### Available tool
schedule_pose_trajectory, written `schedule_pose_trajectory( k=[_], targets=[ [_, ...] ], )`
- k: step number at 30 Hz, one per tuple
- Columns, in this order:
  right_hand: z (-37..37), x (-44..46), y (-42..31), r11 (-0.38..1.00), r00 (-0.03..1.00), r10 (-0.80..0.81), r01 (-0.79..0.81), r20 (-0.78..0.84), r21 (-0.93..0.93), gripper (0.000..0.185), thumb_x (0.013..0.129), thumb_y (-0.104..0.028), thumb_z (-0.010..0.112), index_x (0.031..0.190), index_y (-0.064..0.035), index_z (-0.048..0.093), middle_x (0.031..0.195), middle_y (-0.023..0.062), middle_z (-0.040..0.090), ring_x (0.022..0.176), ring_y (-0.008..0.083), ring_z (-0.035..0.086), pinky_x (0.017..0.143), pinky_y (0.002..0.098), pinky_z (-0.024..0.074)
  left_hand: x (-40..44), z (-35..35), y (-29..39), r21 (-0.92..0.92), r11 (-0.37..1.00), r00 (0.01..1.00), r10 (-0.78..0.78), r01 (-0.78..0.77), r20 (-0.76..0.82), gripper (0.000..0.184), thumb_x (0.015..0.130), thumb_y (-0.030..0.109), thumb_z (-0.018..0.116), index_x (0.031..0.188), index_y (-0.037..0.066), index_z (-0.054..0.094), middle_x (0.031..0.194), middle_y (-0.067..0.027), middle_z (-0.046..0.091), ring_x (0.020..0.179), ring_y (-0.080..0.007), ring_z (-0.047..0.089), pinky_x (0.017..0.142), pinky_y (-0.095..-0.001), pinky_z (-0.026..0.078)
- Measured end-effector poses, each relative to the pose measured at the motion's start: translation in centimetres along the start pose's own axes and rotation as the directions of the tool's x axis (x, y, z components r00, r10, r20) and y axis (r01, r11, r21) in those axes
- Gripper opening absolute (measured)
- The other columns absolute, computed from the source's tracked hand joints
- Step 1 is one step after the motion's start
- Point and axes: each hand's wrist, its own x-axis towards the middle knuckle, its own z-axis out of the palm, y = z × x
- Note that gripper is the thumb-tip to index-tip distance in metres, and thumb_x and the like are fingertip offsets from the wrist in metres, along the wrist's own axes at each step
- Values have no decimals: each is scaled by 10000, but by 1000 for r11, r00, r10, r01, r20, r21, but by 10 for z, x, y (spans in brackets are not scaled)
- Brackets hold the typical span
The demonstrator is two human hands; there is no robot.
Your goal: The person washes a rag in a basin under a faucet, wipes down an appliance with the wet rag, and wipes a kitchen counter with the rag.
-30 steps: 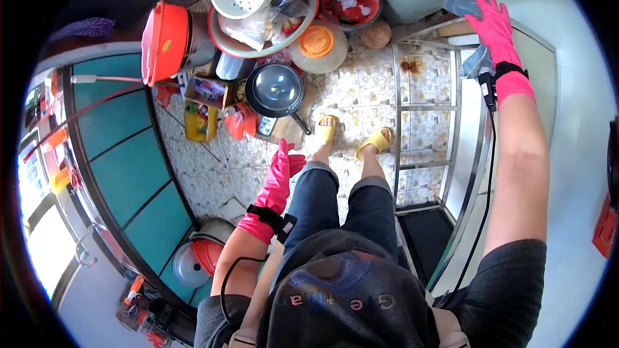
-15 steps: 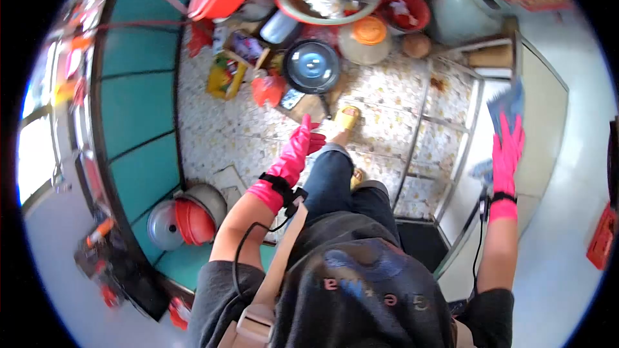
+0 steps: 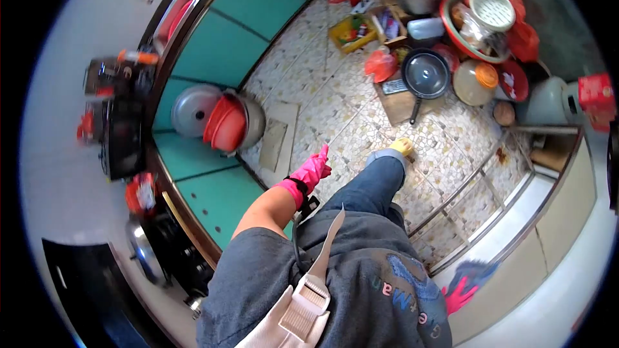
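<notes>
My left hand (image 3: pixel 313 171), in a pink rubber glove with a black strap at the wrist, hangs over the floor beside my leg. Its fingers are loosely apart and nothing is in them. At lower right, my right hand (image 3: pixel 460 296), gloved the same way, is partly hidden by my shirt. Its spread fingers press on a grey-blue cloth (image 3: pixel 476 273) at the white inner edge of the pale cabinet (image 3: pixel 496 296). How far the fingers wrap around the cloth cannot be seen.
A black frying pan (image 3: pixel 426 77) sits on a board on the tiled floor (image 3: pixel 322 103). Basins, a jar (image 3: pixel 472 84) and a gas cylinder (image 3: pixel 545 103) crowd the far right. Against the teal cabinets (image 3: pixel 248 3) stand red basins (image 3: pixel 225 119). A metal frame (image 3: pixel 451 200) borders the pale cabinet.
The view has turned left, bringing the stove side into sight. My right hand and the cloth have come nearer my body along the cabinet. My left hand stays empty, lower over the floor.
</notes>
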Motion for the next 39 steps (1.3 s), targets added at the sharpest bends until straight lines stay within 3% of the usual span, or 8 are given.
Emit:
schedule_pose_trajectory(
  k=[14,19,21,23,24,28,33,39],
  targets=[
    [-30,22,-44,763,998,-34,-4,46,646,296,980,-256,512,1125,-21,619,1050,128,610,1011,257,563,926,381,440,15,-142,-121,-444,873,978,-205,201,41,843,851,751,484,1264,19,531,923,-192,673,686,-242,637,665,-335,522],
    [-77,157,-222,375,973,59,-230,225,898,535,980,-421,517,1266,25,598,1210,131,639,1086,219,589,939,367,457,30,-244,-125,-506,849,969,-228,149,-97,829,862,744,470,1258,18,531,966,-192,685,675,-248,656,579,-331,525],
    [-73,200,-290,507,991,-136,83,-16,858,652,945,-533,532,1273,27,592,1205,132,643,1084,220,600,941,351,468,40,-286,-117,-579,809,969,-213,105,-123,838,858,748,472,1256,12,525,984,-193,678,674,-240,654,577,-324,530],
    [-155,164,-421,-12,977,-173,-130,126,991,654,956,-551,507,1273,15,594,1187,120,651,1050,211,618,935,340,480,50,-323,-105,-642,765,962,-214,56,-171,858,848,758,480,1263,8,514,985,-193,670,669,-225,643,569,-299,532],
    [-185,152,-459,83,965,-248,-68,87,994,662,963,-567,488,1271,11,592,1184,111,653,1025,204,634,931,337,491,48,-340,-92,-662,749,964,-194,26,-181,851,853,754,475,1265,11,512,986,-193,668,670,-218,640,564,-294,530],
    [-231,132,-572,-177,826,-552,-253,117,951,651,1010,-541,399,1317,15,544,1200,89,647,1020,189,638,903,324,513,40,-378,-48,-696,709,980,-32,-118,-199,820,862,734,493,1267,21,517,976,-169,671,677,-197,637,595,-264,515],
    [-216,158,-648,66,658,-751,169,-63,983,523,1051,-394,392,1365,8,507,1219,85,609,1070,167,569,955,324,445,0,-369,40,-584,792,980,88,-177,-179,713,845,695,581,1169,60,601,986,-34,664,833,-130,625,739,-291,485],
    [-236,196,-751,-130,654,-754,-243,64,961,451,1015,-377,504,1308,-42,574,1131,46,656,917,177,624,840,271,494,32,-368,105,-476,854,977,175,-211,-120,692,855,662,596,1223,75,610,1069,-36,642,953,-135,574,816,-295,447]
  ],
)
